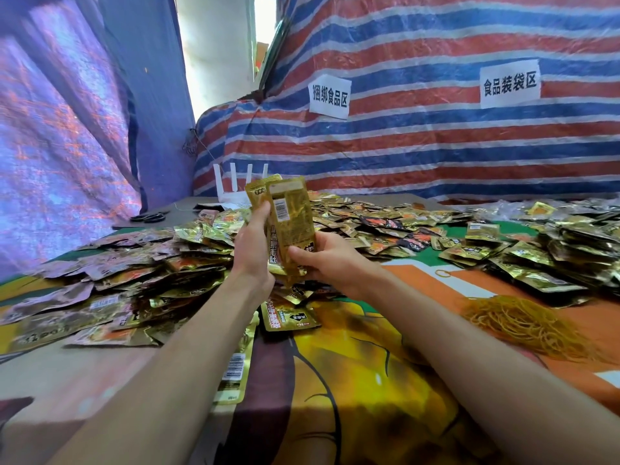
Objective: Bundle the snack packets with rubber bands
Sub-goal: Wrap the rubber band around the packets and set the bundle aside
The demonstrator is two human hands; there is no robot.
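Slim stack of gold foil snack packets (289, 216) held upright above the bench, clear of the heaps. Back panel with barcode and fine print facing the camera. Gripped along its left edge by the left hand (252, 245), thumb up the front, fingers wrapped behind. Pinched at the lower right corner by the right hand (332, 261), thumb on the front face, fingers curled under. Flat, oblong, crimped at the top seal, glossy and creased.

Bench under a smooth printed cloth (355, 367) in orange, yellow and green. Loose packets in low, slippery heaps: wide left drift (134, 270), back band (369, 213), thicker right mound (557, 253). Mostly gold foil, a few black-and-red. Between the forearms, a face-up packet (289, 317) and a long packet (235, 367) with a white barcode label.

Tangled pile of thin yellow rubber bands (526, 325) on the cloth, just right of the right forearm. One stray band (443, 273) lying apart beyond it.

Far left edge: black-handled scissors (149, 216), and a white box (240, 182) with four upright antennas. Behind, crinkled woven tarp (436, 146) striped red, white and blue, bearing a paper sign (329, 95) and a second sign (510, 82).
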